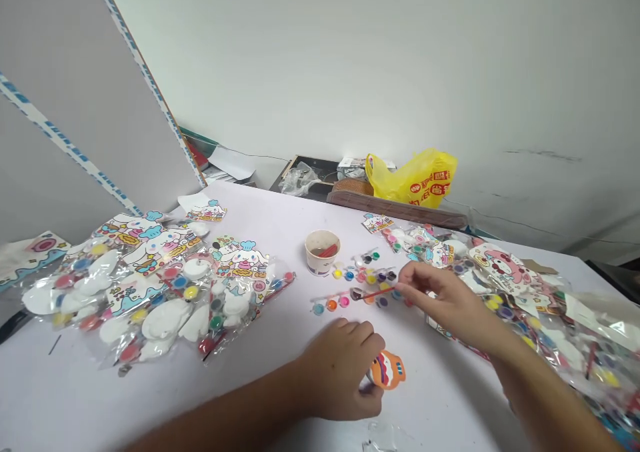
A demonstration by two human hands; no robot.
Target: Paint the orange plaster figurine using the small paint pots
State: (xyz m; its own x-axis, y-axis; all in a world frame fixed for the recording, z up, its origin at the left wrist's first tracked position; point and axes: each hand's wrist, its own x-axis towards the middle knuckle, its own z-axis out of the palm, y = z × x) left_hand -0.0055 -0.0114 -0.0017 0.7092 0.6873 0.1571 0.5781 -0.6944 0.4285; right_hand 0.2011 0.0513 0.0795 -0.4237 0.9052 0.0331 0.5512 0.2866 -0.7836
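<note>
My left hand is closed around a small painted figure, orange with a white, red and purple patch and blue marks. Part of the figure is hidden behind the fingers. Between the thumb and fingers of my right hand is a thin red paintbrush, its dark tip pointing left at a strip of small paint pots. The tip is over or in a dark pot; I cannot tell which. More paint pots stand just behind. A paper cup with liquid and red sticks inside stands behind the pots.
Clear packets of white figures and paints cover the left of the table. Similar packets lie on the right, beside my right forearm. A yellow plastic bag and a dark tray are by the wall. Clear plastic lies at the front.
</note>
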